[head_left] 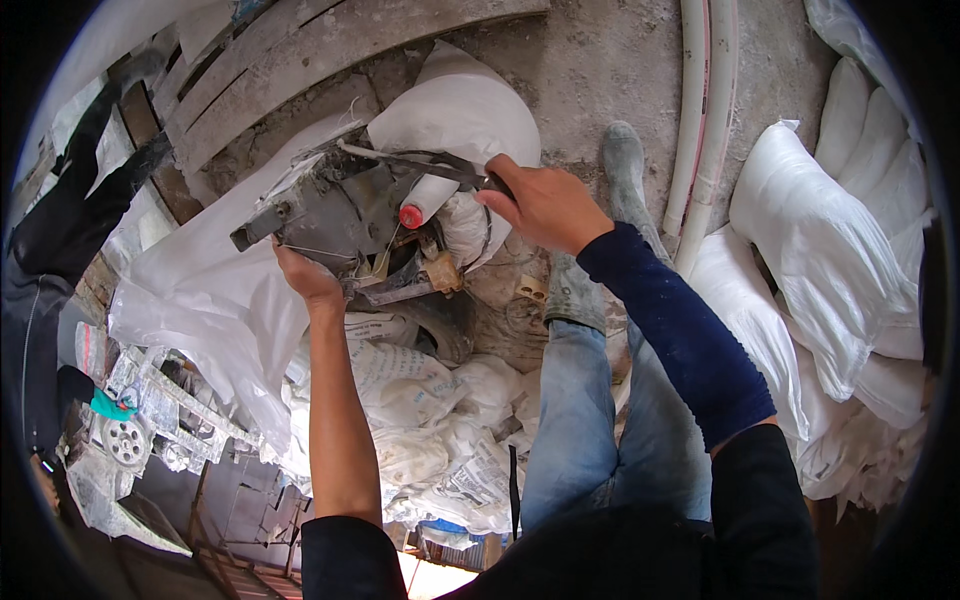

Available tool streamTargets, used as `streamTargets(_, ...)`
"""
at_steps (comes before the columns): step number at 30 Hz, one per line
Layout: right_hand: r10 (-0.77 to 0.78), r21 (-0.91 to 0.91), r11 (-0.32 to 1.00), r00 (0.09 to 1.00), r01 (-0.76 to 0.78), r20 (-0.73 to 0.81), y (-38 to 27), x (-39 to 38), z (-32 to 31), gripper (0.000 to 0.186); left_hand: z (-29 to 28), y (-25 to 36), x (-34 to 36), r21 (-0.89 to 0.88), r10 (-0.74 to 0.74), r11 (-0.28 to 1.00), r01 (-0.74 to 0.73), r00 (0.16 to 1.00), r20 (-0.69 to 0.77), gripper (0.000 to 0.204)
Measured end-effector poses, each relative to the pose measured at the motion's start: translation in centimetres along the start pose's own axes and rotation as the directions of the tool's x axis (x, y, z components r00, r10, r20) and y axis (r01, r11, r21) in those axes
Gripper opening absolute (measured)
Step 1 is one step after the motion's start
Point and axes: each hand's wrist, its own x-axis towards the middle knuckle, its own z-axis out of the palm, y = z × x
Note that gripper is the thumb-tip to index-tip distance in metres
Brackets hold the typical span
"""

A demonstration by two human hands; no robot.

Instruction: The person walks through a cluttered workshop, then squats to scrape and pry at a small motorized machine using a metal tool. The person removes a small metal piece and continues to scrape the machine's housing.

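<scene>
A dusty grey machine [350, 205], which looks like a portable bag-sewing machine, is held tilted in front of me. Loose white threads hang across it, and a white spool [430, 195] with a red end sits at its right side. My left hand [308, 275] grips the machine's lower left edge, its fingers partly hidden underneath. My right hand [545, 203] is closed round a dark, slender handle [450, 168] that reaches over the machine's top right; whether it is part of the machine I cannot tell. Behind it lies a white sack [465, 105].
Filled white sacks [815, 255] are stacked at the right, beside two white pipes [705, 120]. Crumpled printed sacks [420, 400] lie below the machine. Wooden planks [330, 60] stretch across the upper left. Another person's dark-clothed leg [60, 240] and teal-gloved hand [110, 405] show at far left.
</scene>
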Motion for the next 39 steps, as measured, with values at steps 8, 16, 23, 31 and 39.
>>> streamTargets(8, 0.09, 0.141, 0.986, 0.996, -0.091, 0.01, -0.3, 0.9, 0.6, 0.037, 0.8, 1.4, -0.2, -0.06, -0.114, 0.992, 0.111, 0.992, -0.049, 0.04)
streamTargets(16, 0.099, 0.244, 0.964, 0.995, -0.101, 0.019, -0.3, -0.7, 1.2, 0.039, 1.3, 2.7, -0.6, -0.144, -0.159, 0.977, 0.156, 0.987, -0.016, 0.041)
streamTargets(23, 0.22, 0.31, 0.93, 0.975, -0.199, -0.033, -0.2, 0.4, 0.9, 0.035, 0.9, 1.7, -0.3, -0.086, -0.108, 0.991, 0.102, 0.992, -0.068, 0.043)
streamTargets(31, 0.089, 0.225, 0.97, 0.995, -0.097, 0.045, -0.7, -0.1, 1.9, 0.04, 0.9, 1.8, -0.2, -0.05, -0.107, 0.993, 0.104, 0.992, -0.061, 0.043)
streamTargets(39, 0.152, 0.231, 0.962, 0.988, -0.143, -0.019, -0.2, -0.6, 0.8, 0.039, 0.8, 1.6, -0.2, -0.038, -0.089, 0.995, 0.087, 0.994, -0.059, 0.043)
